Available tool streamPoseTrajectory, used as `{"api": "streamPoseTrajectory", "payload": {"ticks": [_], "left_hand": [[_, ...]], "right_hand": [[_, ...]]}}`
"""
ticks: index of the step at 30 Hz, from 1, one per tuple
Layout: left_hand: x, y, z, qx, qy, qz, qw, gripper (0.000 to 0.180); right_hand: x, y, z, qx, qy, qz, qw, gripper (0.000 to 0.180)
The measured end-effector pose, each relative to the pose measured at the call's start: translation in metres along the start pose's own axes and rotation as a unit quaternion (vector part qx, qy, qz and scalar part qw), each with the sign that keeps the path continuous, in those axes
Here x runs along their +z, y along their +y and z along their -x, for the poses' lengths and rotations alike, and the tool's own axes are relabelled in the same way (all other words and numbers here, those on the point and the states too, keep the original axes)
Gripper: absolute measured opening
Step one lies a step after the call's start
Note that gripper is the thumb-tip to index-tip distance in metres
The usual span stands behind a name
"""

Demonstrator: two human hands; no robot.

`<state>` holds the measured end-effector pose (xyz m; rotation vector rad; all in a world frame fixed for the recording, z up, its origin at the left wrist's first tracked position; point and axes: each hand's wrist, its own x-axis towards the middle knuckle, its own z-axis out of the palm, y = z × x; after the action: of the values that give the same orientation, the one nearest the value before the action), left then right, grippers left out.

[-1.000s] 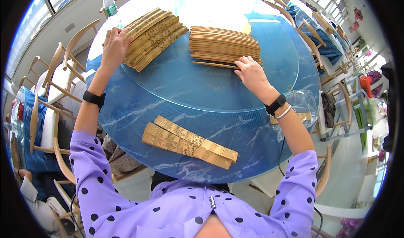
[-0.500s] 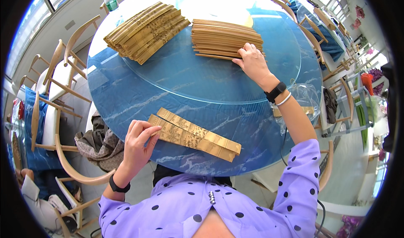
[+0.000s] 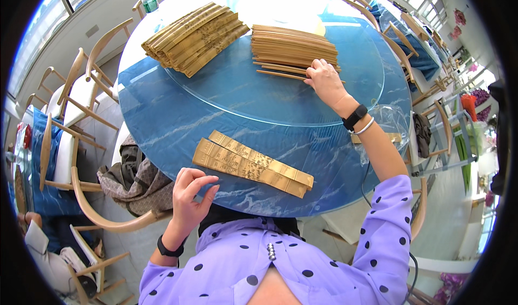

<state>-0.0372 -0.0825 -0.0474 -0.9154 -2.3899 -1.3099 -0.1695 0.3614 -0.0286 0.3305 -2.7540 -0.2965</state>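
In the head view, the left hand (image 3: 190, 198) is empty, its fingers parted, just beside two gold wrappers (image 3: 253, 165) on the blue table (image 3: 151, 97). The right hand (image 3: 326, 83) hides some ends of the wooden sticks (image 3: 293, 43) on the glass disc (image 3: 232, 95); whether it grips one cannot be told.

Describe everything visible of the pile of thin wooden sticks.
The pile of thin wooden sticks is light brown, with a plain, wood-like look. Many slender, straight-looking pieces lie flat and close together, running roughly left to right and slanting slightly down to the right. A few at the near edge are spaced apart from the rest. The pile rests on the clear round glass-like disc. The right hand touches the near sticks toward their right ends; whether it grips any is unclear.
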Motion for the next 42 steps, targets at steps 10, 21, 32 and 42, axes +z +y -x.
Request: {"api": "streamPoseTrajectory", "payload": {"ticks": [10,21,32,42], "left_hand": [[0.002,0.005,0.012,-0.026,0.000,0.044,0.999,0.024],[-0.001,0.003,0.019,-0.035,0.001,0.039,0.999,0.020],[0.004,0.010,-0.016,0.083,-0.009,-0.016,0.996,0.017],[0.026,-0.011,-0.119,0.039,-0.078,-0.142,0.986,0.032]], "right_hand": [[0.004,-0.006,0.002,0.020,0.003,-0.029,0.999,0.028],[0.003,0.008,0.006,0.021,-0.023,-0.008,0.999,0.033],[-0.001,-0.009,0.025,-0.046,-0.043,-0.094,0.994,0.022],[-0.010,-0.062,0.042,-0.110,0.046,0.084,0.989,0.017]]}}
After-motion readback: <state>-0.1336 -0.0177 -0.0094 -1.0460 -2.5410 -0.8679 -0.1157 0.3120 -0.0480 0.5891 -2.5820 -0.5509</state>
